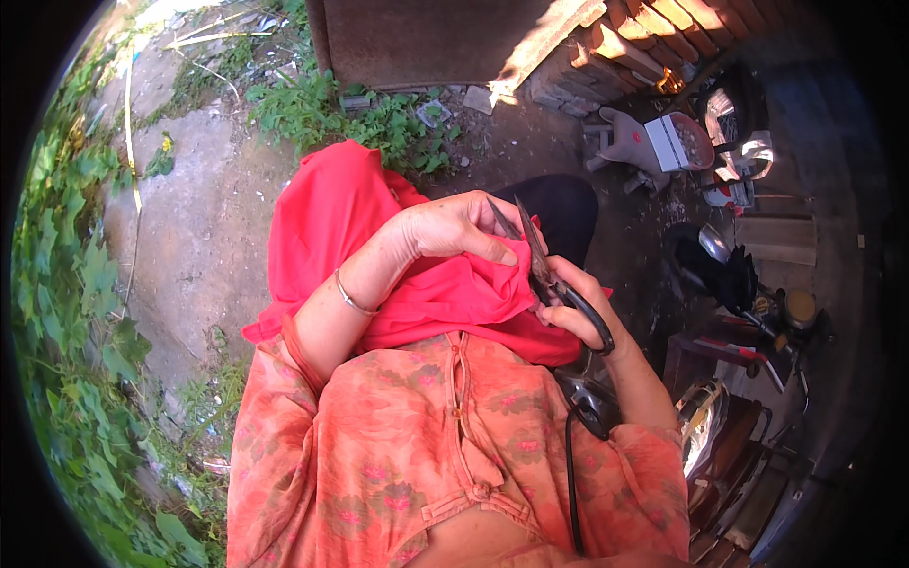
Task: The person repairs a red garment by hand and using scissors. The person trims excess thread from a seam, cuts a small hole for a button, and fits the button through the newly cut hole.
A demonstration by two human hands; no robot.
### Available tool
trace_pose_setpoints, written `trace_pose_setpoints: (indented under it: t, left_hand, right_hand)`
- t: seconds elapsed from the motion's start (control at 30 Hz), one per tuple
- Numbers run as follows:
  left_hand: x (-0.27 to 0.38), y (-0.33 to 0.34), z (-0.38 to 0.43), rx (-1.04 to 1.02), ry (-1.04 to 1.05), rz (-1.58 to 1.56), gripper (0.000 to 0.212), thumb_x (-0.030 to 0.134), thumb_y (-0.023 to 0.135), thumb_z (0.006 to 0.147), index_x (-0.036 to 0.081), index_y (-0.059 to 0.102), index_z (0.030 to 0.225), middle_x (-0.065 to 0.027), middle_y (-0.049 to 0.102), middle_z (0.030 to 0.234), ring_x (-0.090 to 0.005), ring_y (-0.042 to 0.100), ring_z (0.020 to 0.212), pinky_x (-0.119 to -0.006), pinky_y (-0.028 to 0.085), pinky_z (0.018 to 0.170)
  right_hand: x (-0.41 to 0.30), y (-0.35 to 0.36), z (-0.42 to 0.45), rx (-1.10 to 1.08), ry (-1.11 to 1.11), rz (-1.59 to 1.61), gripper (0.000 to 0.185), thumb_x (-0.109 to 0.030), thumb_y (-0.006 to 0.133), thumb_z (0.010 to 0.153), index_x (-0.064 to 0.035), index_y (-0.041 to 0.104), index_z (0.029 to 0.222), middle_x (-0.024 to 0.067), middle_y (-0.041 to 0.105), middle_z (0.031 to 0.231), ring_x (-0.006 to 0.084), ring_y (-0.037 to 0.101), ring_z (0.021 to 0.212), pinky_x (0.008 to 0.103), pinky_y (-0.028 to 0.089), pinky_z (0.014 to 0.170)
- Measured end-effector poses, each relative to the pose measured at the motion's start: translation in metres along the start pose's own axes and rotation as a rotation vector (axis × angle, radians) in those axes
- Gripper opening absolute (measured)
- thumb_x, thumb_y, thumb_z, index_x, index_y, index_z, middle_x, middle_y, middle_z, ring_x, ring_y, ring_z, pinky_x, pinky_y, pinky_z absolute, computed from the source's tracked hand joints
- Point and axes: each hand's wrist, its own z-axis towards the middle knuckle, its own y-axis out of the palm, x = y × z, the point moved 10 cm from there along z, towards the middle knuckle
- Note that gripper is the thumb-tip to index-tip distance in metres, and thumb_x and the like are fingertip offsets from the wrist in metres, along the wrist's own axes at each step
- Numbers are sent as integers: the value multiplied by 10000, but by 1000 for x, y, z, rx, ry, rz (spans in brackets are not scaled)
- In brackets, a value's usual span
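Observation:
A bright red cloth (341, 206) is draped over my lap and hangs over one knee. My left hand (461, 224) pinches a folded part of it between thumb and fingers. Dark, worn scissors (543, 266) are in my right hand (579, 298), whose fingers are around the black handles. The blades stand apart and point up and away from me, right beside the left fingertips. Cloth lies against the lower part of the blades; whether it is between them I cannot tell.
Concrete ground (184, 213) with green vines (78, 355) is on the left. Ahead are a brown panel (412, 42) and stacked bricks (639, 42). A small stool (632, 145) with a white box (666, 142) stands front right. A motorbike (767, 319) is at the right. A black cord (572, 483) hangs at my chest.

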Motion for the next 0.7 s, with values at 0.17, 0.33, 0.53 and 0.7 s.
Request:
trace_pose_setpoints:
  t: [0.17, 0.33, 0.53, 0.7]
  left_hand:
    - [2, 0, 0, 1, -10, 22, 337, -38, 680, 849, -51, 626, 1181, -140, 701, 1101, -195, 645, 1073, -316, 459, 1016]
    - [1, 3, -1, -8, -7, 14, 348, -53, 671, 839, -54, 625, 1184, -135, 696, 1117, -190, 649, 1066, -305, 468, 1002]
    - [3, 3, 1, 19, -18, 0, 431, -48, 658, 846, -61, 559, 1266, -135, 692, 1106, -174, 648, 1059, -287, 488, 963]
    - [1, 3, 4, 41, 64, -118, 406, -7, 648, 874, -56, 550, 1264, -126, 692, 1099, -168, 651, 1047, -286, 494, 948]
  right_hand:
    - [3, 0, 0, 7, 27, 26, 454, -21, 571, 804, 13, 504, 1252, 38, 601, 1006, 102, 559, 902, 257, 457, 833]
    - [-3, 2, 0, -35, -44, 53, 557, 2, 565, 774, 12, 449, 1318, 60, 579, 1107, 120, 549, 991, 279, 449, 896]
    - [-3, -1, -2, 12, -34, -4, 580, 25, 558, 766, 12, 430, 1332, 72, 571, 1127, 132, 552, 1010, 288, 448, 914]
    - [7, -6, -5, 137, -23, 25, 524, 34, 556, 780, 19, 460, 1295, 53, 587, 1024, 114, 559, 918, 258, 454, 842]
